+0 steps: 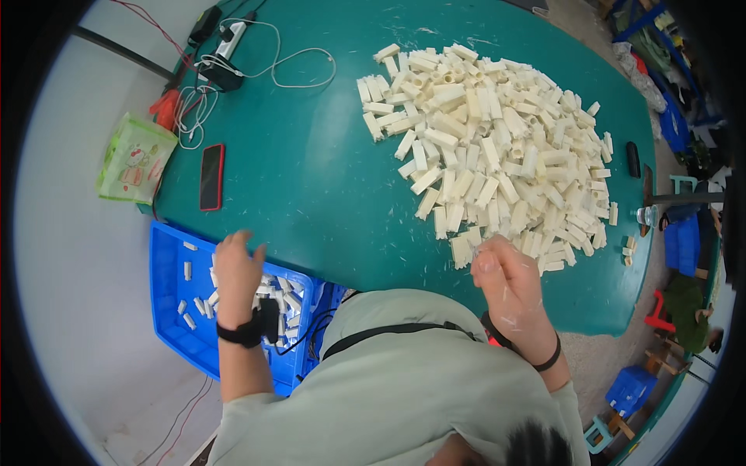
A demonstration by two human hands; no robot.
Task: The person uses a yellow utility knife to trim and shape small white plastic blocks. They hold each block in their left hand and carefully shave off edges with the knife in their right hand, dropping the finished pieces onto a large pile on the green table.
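My left hand is over the blue plastic bin at the table's left front corner. Its fingers are apart and I see nothing in them. Inside the bin lie several small whitish block-like pieces, some scattered singly, others heaped beside my wrist. On the right, my right hand is closed at the near edge of a large pile of cream-coloured hollow rectangular pieces. Thumb and fingers are pinched together there; whatever they may hold is too small or too hidden to name.
The green table carries pale shavings. A phone with a red edge, a power strip with cables and a green-white bag are at the left. A dark oblong object and a clear bottle are at the right.
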